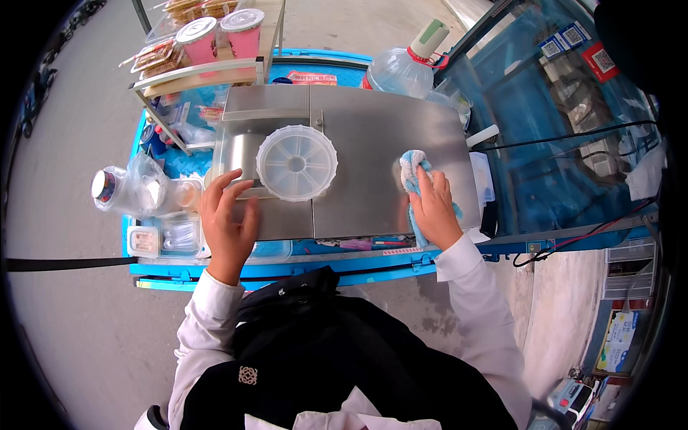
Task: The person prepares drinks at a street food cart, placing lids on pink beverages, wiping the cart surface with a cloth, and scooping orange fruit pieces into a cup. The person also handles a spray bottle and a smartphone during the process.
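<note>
My right hand [436, 209] grips a blue-and-white cloth [413, 166], pressed on the right part of a stainless steel counter top [360, 134]. A round ribbed lid of translucent plastic [296, 163] lies left of the counter's middle, over the seam. My left hand [230, 226] hovers at the counter's left end, fingers spread and holding nothing, beside a curved metal cylinder [246, 156] in an opening. It is close to the lid but apart from it.
Pink lidded cups [243, 35] and packed food stand on a shelf at upper left. Bagged jars [153, 188] and plastic boxes [144, 241] sit left. A large water bottle [400, 70] stands behind the counter. A glass panel [537, 118] and black cables [570, 137] are at right.
</note>
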`<state>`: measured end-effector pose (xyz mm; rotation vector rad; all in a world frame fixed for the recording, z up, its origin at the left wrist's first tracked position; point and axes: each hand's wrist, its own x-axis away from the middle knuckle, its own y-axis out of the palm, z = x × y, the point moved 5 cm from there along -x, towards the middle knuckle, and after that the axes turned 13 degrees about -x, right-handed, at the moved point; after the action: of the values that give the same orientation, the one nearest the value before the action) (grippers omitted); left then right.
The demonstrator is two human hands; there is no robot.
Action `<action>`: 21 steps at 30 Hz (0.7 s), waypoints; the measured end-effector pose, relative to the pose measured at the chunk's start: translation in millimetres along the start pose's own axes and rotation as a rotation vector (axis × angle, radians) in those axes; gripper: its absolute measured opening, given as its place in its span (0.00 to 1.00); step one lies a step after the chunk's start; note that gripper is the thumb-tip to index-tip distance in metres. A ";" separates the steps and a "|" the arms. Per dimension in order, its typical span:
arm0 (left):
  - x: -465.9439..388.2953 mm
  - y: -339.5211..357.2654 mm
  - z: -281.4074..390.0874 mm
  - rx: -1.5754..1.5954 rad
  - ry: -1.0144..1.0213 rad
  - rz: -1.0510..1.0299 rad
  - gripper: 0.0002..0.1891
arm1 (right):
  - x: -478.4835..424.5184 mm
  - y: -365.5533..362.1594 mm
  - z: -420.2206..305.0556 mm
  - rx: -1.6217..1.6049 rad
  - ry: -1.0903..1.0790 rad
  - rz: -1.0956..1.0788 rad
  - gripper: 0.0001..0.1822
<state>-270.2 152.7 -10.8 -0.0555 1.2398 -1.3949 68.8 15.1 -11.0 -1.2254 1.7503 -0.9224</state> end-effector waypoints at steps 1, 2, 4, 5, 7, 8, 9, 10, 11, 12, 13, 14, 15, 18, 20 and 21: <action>-0.1 0.5 0.3 0.010 0.001 -0.006 0.14 | -15.4 4.6 -1.6 -0.016 -0.028 -0.037 0.29; -0.4 0.9 0.3 0.019 0.002 -0.012 0.15 | -31.8 8.6 -1.8 -0.033 -0.057 -0.075 0.29; -0.4 0.4 -0.2 0.005 0.013 -0.014 0.15 | -70.2 17.0 3.0 -0.044 -0.062 -0.156 0.29; -0.5 -0.4 -0.2 -0.002 0.015 -0.017 0.15 | -90.3 22.9 4.7 -0.051 -0.069 -0.197 0.30; -1.3 -1.8 1.8 -0.012 0.018 -0.023 0.15 | -127.9 30.9 3.7 -0.008 -0.073 -0.227 0.30; -1.6 -1.2 1.9 0.002 0.014 -0.018 0.15 | -144.9 35.7 2.6 0.014 -0.075 -0.242 0.30; -1.8 -0.6 2.0 -0.002 0.016 -0.018 0.14 | -161.6 42.1 0.8 0.021 -0.101 -0.239 0.30; -1.5 -0.8 2.4 -0.008 0.018 -0.017 0.14 | -176.8 49.1 -2.3 0.027 -0.128 -0.237 0.30; -1.3 -0.5 2.9 -0.012 0.021 -0.018 0.14 | -187.3 56.0 -4.9 0.033 -0.153 -0.234 0.30; -1.0 -0.7 3.1 -0.017 0.029 -0.008 0.14 | -194.0 60.8 -11.9 0.039 -0.173 -0.229 0.30; -1.0 0.1 2.7 -0.017 0.029 -0.012 0.14 | -199.1 64.7 -17.9 0.046 -0.191 -0.224 0.30; -1.2 1.2 2.7 -0.016 0.031 -0.017 0.14 | -200.7 67.2 -22.2 0.053 -0.207 -0.218 0.29; -1.3 1.4 2.3 -0.018 0.032 -0.023 0.14 | -199.1 69.6 -28.5 0.038 -0.233 -0.212 0.29; -0.5 0.9 1.9 -0.048 0.020 -0.031 0.14 | -183.5 70.3 -39.3 -0.006 -0.298 -0.212 0.27; -0.7 0.6 1.6 -0.058 0.016 -0.033 0.14 | -165.9 65.8 -40.6 -0.034 -0.334 -0.241 0.27; -1.9 1.4 3.4 -0.048 0.019 -0.031 0.14 | -154.6 57.1 -41.0 -0.038 -0.348 -0.233 0.27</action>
<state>-266.5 152.3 -9.1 -0.0960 1.2932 -1.3953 44.1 183.0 -14.1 -1.5364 1.3762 -0.7529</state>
